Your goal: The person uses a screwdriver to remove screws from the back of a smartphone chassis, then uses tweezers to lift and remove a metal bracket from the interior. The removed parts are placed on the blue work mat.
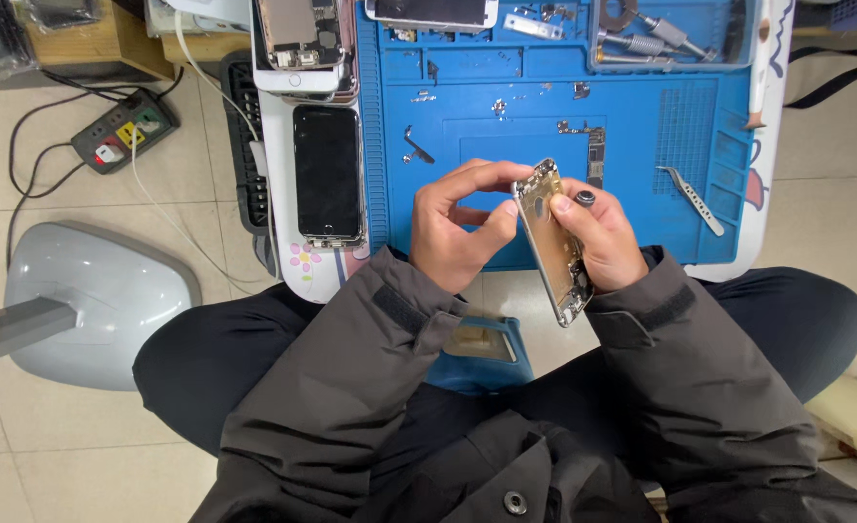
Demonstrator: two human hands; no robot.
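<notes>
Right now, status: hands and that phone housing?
Left hand pinches phone housing top edge. Right hand grips its side, small black part at fingertips. Tweezers lie clear on blue mat.

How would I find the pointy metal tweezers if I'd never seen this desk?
Start at the big blue work mat on the small table. Go to its right edge, just right of the right hand holding the gold phone shell. The tweezers lie slanted there alone, silver, thin and pointed, unlike the round-handled screwdrivers in the top tray.

Gold phone housing, blue mat, grey sleeves.
</notes>
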